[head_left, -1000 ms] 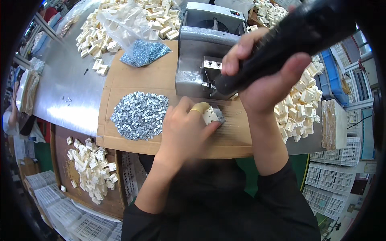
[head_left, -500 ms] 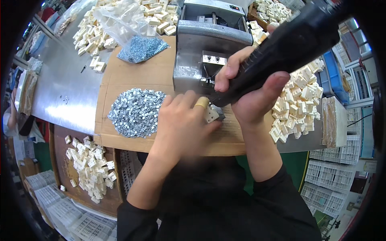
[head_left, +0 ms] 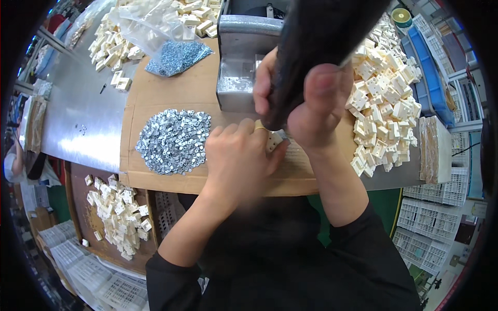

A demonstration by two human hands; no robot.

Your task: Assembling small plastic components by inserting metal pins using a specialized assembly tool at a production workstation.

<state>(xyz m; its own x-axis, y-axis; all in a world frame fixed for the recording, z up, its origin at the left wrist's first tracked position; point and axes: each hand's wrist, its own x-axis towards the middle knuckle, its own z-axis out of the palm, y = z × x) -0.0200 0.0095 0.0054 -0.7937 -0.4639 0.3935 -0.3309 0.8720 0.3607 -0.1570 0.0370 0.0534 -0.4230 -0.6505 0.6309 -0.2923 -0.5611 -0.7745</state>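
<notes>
My right hand (head_left: 324,106) is wrapped round a thick black powered screwdriver (head_left: 316,44), which slants up toward the top edge. Its lower end comes down beside the fingertips of my left hand (head_left: 233,155); the bit itself is hidden. Pinched in those left fingers is a small cream plastic block (head_left: 274,141) with holes, held low over the cardboard (head_left: 171,93). A yellow finger cot (head_left: 259,125) covers one left fingertip. Left of that hand lies a heap of small silvery metal nuts or clamps (head_left: 174,141).
A grey metal machine (head_left: 241,67) stands behind my hands, partly covered by the screwdriver. Cream blocks (head_left: 384,103) are heaped at the right, more at the far left, and others in a wooden tray (head_left: 88,223). A bag of bluish small parts (head_left: 179,57) lies behind the metal heap.
The screwdriver has swung more upright, and my right hand has shifted left with it. My left hand keeps its hold on the block. The whole view has shifted slightly.
</notes>
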